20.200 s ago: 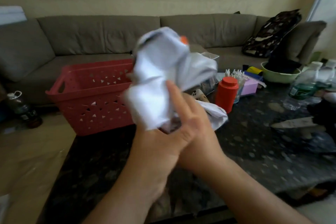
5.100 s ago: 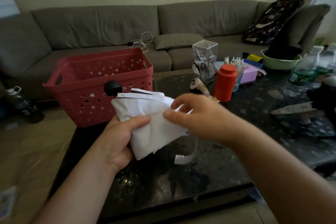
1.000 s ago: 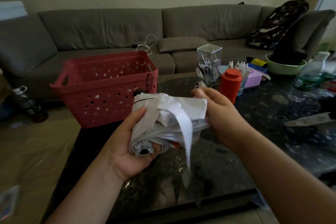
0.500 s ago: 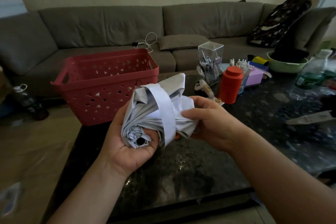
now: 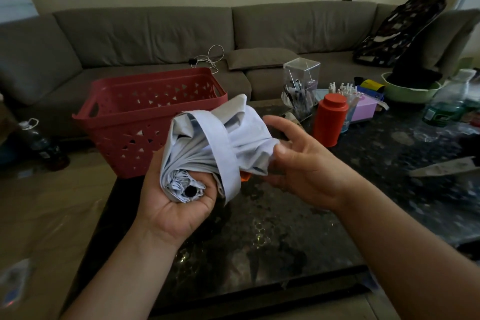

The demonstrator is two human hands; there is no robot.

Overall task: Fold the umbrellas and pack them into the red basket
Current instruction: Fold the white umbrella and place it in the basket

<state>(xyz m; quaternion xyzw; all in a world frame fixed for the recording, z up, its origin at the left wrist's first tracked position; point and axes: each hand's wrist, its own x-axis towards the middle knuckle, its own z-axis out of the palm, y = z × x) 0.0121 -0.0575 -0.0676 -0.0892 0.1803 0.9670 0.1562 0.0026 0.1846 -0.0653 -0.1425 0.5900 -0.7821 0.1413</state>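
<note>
Here I see the left hand cupped under the bundled pale umbrella, fingers curled round its near end where the black tip shows, with the strap looped over the fabric. The right hand touches the far side of the bundle, thumb against the cloth and fingers loosely spread, gripping nothing that I can make out. The umbrella is held above the dark table, just in front of the red basket, which stands on the table's far left corner.
</note>
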